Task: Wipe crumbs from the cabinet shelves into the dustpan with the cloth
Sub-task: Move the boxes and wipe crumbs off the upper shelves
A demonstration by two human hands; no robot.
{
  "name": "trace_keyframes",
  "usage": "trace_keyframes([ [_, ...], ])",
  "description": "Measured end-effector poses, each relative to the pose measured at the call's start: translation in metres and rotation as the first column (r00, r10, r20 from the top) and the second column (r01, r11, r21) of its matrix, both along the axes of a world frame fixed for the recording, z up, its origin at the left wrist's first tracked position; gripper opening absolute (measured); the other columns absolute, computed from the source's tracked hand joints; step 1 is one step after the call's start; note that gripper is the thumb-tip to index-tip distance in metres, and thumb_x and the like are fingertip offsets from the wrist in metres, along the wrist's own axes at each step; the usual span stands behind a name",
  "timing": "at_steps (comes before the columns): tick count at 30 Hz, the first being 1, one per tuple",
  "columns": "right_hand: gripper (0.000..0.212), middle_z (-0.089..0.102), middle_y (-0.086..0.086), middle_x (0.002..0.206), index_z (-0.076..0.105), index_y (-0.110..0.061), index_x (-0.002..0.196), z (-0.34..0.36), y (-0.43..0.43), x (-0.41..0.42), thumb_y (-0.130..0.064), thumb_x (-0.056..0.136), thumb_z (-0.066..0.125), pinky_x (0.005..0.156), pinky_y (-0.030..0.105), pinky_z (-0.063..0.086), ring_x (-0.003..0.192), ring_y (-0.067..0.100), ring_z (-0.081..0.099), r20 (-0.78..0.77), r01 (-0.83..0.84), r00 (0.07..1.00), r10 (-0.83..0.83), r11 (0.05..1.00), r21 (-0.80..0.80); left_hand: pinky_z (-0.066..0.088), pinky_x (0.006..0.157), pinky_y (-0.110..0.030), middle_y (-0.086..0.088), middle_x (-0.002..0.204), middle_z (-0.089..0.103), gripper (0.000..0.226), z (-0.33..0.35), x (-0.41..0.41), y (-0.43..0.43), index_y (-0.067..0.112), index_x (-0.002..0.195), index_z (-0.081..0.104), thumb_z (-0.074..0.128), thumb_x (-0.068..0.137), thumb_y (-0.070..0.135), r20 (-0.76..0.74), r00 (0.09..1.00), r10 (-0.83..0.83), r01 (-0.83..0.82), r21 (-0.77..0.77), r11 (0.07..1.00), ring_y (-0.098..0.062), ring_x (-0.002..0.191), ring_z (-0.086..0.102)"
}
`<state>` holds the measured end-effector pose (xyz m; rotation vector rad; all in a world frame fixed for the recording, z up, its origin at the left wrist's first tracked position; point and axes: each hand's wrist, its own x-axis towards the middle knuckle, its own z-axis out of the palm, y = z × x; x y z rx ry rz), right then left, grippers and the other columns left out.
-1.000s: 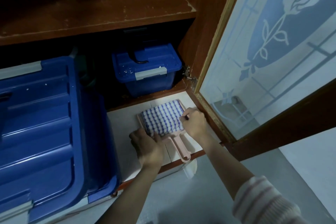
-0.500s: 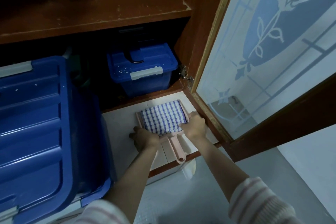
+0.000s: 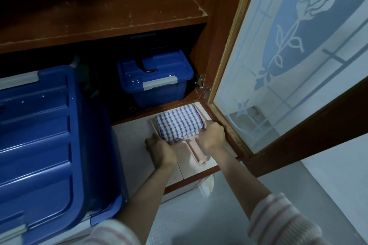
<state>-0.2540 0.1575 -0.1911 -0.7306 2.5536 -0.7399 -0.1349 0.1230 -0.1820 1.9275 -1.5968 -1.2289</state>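
a pink dustpan lies on the tiled ledge, a folded blue-checked cloth filling it. the left hand grips its 8 o'clock corner, the right hand its 4 o'clock corner. a small blue box sits at 12 o'clock, a large blue box at 9, a glass door at 3.

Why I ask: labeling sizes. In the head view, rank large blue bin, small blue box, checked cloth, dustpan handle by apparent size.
1. large blue bin (nearest the camera, so exaggerated)
2. small blue box
3. checked cloth
4. dustpan handle
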Motion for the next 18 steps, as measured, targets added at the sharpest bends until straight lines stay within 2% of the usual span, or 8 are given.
trace_keyframes([
  [2,0.018,0.063,0.012,0.1,0.065,-0.003,0.102,0.009,-0.001,0.002,-0.011,0.09,0.054,0.06,0.023,0.038,0.082,0.027,0.061,0.001,0.059,0.998,-0.059,0.998,-0.026,0.036,0.096,-0.035,-0.023,0.128,0.044,0.04,0.009,-0.002,0.001,-0.005,0.12,0.049,0.059,0.084,0.008,0.05,0.995,-0.091,0.097,-0.126,0.987,-0.036,0.116,0.043],
  [4,0.022,0.065,0.014,0.106,0.069,-0.007,0.104,0.027,-0.003,0.005,-0.01,0.09,0.053,0.066,0.024,0.038,0.091,0.03,0.062,0.005,0.103,0.995,-0.103,0.99,-0.094,0.031,0.103,-0.034,-0.02,0.136,0.037,0.043,0.026,-0.006,0.002,-0.002,0.126,0.047,0.057,0.086,0.011,0.045,0.984,-0.171,0.176,-0.173,0.969,-0.033,0.124,0.037],
  [6,0.025,0.069,0.012,0.103,0.072,-0.009,0.1,0.049,-0.005,0.008,-0.006,0.089,0.05,0.067,0.022,0.039,0.092,0.029,0.063,0.015,0.1,0.995,-0.099,0.979,-0.178,0.026,0.109,-0.03,-0.016,0.141,0.031,0.041,0.047,-0.013,0.002,-0.001,0.13,0.046,0.052,0.091,0.011,0.011,0.974,-0.228,0.226,-0.183,0.957,-0.028,0.13,0.033],
  [9,0.025,0.071,0.008,0.103,0.074,-0.009,0.098,0.088,-0.008,0.013,-0.007,0.09,0.05,0.072,0.019,0.041,0.095,0.024,0.064,0.012,0.054,0.999,-0.053,0.94,-0.337,0.023,0.112,-0.025,-0.013,0.142,0.03,0.038,0.086,-0.018,0.001,-0.004,0.129,0.049,0.047,0.094,0.01,-0.06,0.952,-0.302,0.275,-0.27,0.923,-0.024,0.132,0.032],
  [13,0.021,0.072,0.01,0.099,0.075,-0.005,0.094,0.143,-0.022,0.026,-0.007,0.089,0.054,0.079,0.025,0.045,0.092,0.024,0.065,0.011,0.012,1.0,-0.007,0.845,-0.535,0.021,0.11,-0.024,-0.013,0.141,0.031,0.04,0.141,-0.011,-0.005,-0.003,0.132,0.047,0.044,0.094,0.01,-0.04,0.92,-0.391,0.333,-0.448,0.83,-0.024,0.133,0.029],
  [14,0.02,0.073,0.011,0.097,0.075,-0.005,0.093,0.151,-0.024,0.027,-0.007,0.088,0.055,0.079,0.026,0.046,0.088,0.023,0.065,-0.006,0.0,1.0,-0.004,0.835,-0.55,0.021,0.11,-0.024,-0.013,0.142,0.031,0.04,0.15,-0.01,-0.006,-0.003,0.132,0.047,0.043,0.094,0.01,-0.036,0.914,-0.404,0.343,-0.462,0.818,-0.024,0.133,0.029],
  [16,0.019,0.073,0.01,0.094,0.075,-0.005,0.092,0.176,-0.03,0.041,-0.007,0.089,0.056,0.068,0.017,0.044,0.075,0.017,0.062,-0.043,-0.053,0.998,0.035,0.817,-0.574,0.021,0.111,-0.024,-0.012,0.143,0.03,0.041,0.179,0.007,-0.014,-0.002,0.134,0.045,0.042,0.095,0.012,-0.017,0.907,-0.42,0.358,-0.494,0.792,-0.023,0.134,0.029],
  [18,0.019,0.072,0.009,0.093,0.074,-0.004,0.093,0.195,-0.034,0.054,-0.007,0.09,0.055,0.062,0.014,0.039,0.074,0.015,0.06,-0.068,-0.104,0.995,0.079,0.808,-0.58,0.024,0.109,-0.024,-0.011,0.142,0.032,0.042,0.202,0.022,-0.021,-0.001,0.135,0.044,0.043,0.096,0.013,0.004,0.905,-0.426,0.367,-0.516,0.774,-0.022,0.133,0.033],
])
